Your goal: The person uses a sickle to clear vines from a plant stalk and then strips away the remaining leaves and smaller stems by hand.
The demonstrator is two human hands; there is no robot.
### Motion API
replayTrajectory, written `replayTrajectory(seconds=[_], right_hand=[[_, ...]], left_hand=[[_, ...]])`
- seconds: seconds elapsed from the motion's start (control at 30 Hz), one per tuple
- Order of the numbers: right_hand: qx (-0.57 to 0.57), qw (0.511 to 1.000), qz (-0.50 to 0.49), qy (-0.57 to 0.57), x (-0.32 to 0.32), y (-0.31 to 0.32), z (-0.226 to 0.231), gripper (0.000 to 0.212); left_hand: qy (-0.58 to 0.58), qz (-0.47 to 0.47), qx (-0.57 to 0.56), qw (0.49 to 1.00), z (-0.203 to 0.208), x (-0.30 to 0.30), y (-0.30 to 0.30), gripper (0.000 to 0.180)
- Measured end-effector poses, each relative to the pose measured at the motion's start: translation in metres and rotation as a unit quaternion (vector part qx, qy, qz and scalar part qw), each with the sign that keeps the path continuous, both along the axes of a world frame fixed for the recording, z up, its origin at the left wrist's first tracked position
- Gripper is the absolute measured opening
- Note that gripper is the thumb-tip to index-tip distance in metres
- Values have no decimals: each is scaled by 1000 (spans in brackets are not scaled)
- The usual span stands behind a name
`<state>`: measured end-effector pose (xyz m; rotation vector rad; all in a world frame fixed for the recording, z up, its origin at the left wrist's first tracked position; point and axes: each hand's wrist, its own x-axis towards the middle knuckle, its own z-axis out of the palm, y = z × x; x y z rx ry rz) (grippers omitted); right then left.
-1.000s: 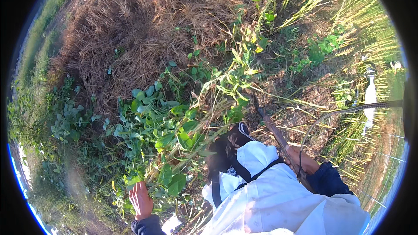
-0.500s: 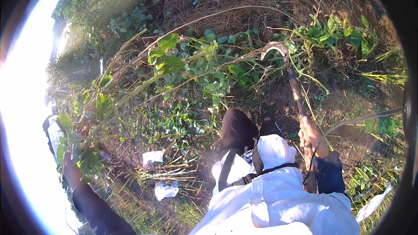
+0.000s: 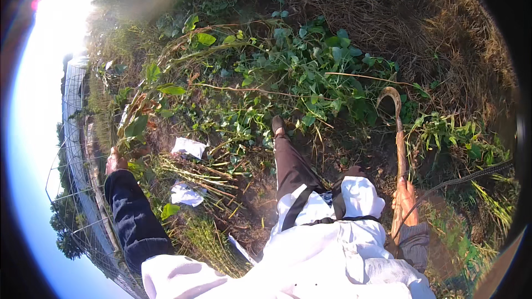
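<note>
Sickle (image 3: pixel 400 144) at right, blade (image 3: pixel 397 101) at its far end, brownish, hooked leftward; wooden handle nearly straight. Right hand (image 3: pixel 405 199) wrapped around the handle (image 3: pixel 401 160). Left hand (image 3: pixel 115 163), at left, clasping leafy stalks (image 3: pixel 137 126), green with dried brown leaves

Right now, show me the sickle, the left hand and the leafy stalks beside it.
Sickle (image 3: pixel 401 147): head view, on the middle of its wooden handle.
Left hand (image 3: pixel 115 163): head view, on its back.
Leafy stalks (image 3: pixel 136 126): head view, on a green leaf.
</note>
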<state>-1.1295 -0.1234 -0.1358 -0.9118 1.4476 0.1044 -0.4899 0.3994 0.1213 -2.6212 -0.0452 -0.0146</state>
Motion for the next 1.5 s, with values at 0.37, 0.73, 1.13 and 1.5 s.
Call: replayTrajectory(seconds=[0.37, 0.73, 1.13, 1.5], right_hand=[[-73, 988, 72, 116, 217, 27, 36, 35], [-203, 950, 226, 71, 446, -25, -32, 28], [-492, 689, 486, 217, 615, -79, -181, 47], [-204, 866, 452, -72, 812, -43, -197, 30]], left_hand=[[74, 168, -318, 930, -190, 85, 186, 21], [-60, 358, -363, 858, -66, 118, 321, 34], [-78, 283, -615, 732, -61, 171, 208, 18], [83, 259, -727, 631, -84, 264, 112, 15]])
